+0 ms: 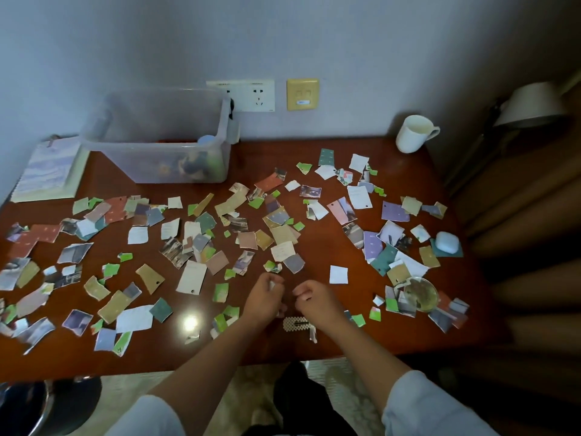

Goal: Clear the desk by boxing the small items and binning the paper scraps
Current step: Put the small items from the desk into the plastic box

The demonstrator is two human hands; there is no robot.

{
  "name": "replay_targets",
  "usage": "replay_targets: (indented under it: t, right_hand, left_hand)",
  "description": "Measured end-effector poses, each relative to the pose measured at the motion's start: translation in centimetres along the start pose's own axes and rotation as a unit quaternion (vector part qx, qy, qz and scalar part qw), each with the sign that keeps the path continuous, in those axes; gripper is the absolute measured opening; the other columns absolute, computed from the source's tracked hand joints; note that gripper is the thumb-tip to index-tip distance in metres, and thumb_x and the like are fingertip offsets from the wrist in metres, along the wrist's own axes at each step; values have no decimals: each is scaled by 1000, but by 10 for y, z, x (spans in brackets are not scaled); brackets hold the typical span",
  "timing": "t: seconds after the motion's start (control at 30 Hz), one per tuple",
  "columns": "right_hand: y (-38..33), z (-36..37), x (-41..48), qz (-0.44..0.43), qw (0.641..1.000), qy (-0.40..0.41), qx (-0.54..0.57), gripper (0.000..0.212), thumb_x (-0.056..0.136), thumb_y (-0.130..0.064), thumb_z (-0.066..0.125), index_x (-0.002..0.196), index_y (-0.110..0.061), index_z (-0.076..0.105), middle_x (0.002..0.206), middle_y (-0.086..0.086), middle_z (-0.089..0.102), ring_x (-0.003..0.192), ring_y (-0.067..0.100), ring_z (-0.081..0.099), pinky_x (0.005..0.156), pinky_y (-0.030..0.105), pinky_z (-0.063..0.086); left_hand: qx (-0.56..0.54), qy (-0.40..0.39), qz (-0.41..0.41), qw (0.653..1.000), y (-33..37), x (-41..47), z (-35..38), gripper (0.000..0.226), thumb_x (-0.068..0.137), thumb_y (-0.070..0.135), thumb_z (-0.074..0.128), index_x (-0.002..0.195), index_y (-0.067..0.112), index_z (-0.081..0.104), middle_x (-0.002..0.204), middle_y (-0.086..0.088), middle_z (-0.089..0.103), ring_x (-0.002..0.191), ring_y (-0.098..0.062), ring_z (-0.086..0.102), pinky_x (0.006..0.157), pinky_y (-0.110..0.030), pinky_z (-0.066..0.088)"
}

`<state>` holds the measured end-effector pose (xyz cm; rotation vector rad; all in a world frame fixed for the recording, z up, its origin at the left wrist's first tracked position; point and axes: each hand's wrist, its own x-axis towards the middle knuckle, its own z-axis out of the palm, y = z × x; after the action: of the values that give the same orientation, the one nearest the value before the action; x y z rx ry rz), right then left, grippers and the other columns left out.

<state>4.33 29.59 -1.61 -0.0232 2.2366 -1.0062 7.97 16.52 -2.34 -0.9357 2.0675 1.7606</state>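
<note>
Nearest the front edge: a hair clip (295, 324), pale with a dark bar, flat on the worktop (283, 152). Its long axis runs left to right, along the edge. It sits just on the near side of both hands, in the gap between the wrists. The right forearm crosses its right end, so the right hand (316, 300) looks the closer one for a pick, reaching back toward the body.

Left hand (264, 298): fingers curled, apparently pinching a pale scrap (271, 284). Right hand: fingers curled in; cannot tell whether they hold anything.

Beyond the hands, paper scraps (191, 276) cover most of the dark, glossy wood, many overlapping. A light glare sits left of the hands. To the right among the scraps are a glass dish (420, 294) and a white earbud case (447, 241).

Far left, against the wall: a clear plastic box (157, 171) with a few items already inside, well away from the clip, and a notebook (47, 168) beside it. Far right: a white mug (412, 133) and a lamp (531, 103). Wall sockets (251, 96) sit behind the box. No bin is clearly seen; a dark round thing (63, 401) on the floor at left is unidentifiable.
</note>
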Motion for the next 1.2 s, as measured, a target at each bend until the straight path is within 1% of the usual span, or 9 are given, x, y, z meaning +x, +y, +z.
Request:
replay_targets:
  t: [0.13,0.3,0.57,0.7,0.9,0.97,1.03,1.1,1.2]
  right_hand:
    - [13,7,-21,-20,993,-18,-119,39,81,-19,73,116,-25,60,116,-3,63,107,19,58,85,34,54]
    - [17,16,-33,-76,955,21,-285,53,83,-25,73,130,-31,50,132,-3,53,122,22,46,91,36,47]
    - [16,23,-28,-112,928,45,-353,49,85,-17,71,129,-29,53,131,-3,54,121,21,44,96,32,41]
    - [10,23,-20,-89,956,44,-275,28,89,-19,66,116,-25,66,118,0,61,105,22,58,75,29,46]
    - [-26,16,6,-42,997,44,-47,23,94,-26,59,117,-23,60,114,-2,66,100,18,65,82,31,52]
    - [-47,12,17,-23,999,24,43,23,97,-23,54,120,-20,56,97,0,70,75,18,67,68,29,53]
    - [-68,8,27,-13,996,14,92,22,99,-21,49,120,-18,53,80,1,69,55,15,60,54,25,47]
    - [-90,5,39,-18,993,21,111,21,99,-21,47,118,-18,53,73,2,66,56,14,56,54,26,44]
    - [-129,3,57,-43,990,31,129,22,98,-19,46,115,-11,57,79,4,62,69,16,55,65,29,43]
  left_hand:
    - [18,6,-11,1000,-17,-14,4,11,94,10,42,98,16,51,80,-9,59,59,-22,57,60,-39,54]
    - [-7,12,-26,1000,-29,-31,7,12,95,8,42,103,13,49,83,-10,55,57,-16,53,50,-28,47]
    - [-28,17,-31,999,-29,-36,2,13,94,4,41,100,13,49,83,-5,52,52,-16,49,46,-25,44]
    - [-35,32,-28,998,-23,-30,-3,14,94,5,42,103,14,49,86,-6,54,54,-17,51,49,-26,46]
    - [-62,74,-14,995,3,-4,-18,25,93,10,50,118,15,46,83,-7,57,60,-18,56,52,-29,49]
    - [-74,89,-7,993,18,5,-28,24,94,10,48,118,15,44,82,-8,58,60,-18,55,52,-28,48]
    - [-79,104,-3,991,34,13,-38,24,96,13,45,119,17,44,85,-11,62,62,-17,57,51,-27,49]
    - [-83,118,0,990,49,21,-51,22,97,17,42,119,20,43,87,-9,63,63,-17,59,51,-26,50]
    - [-100,141,19,985,73,34,-77,21,99,21,39,119,17,44,91,-9,65,58,-17,57,46,-25,45]
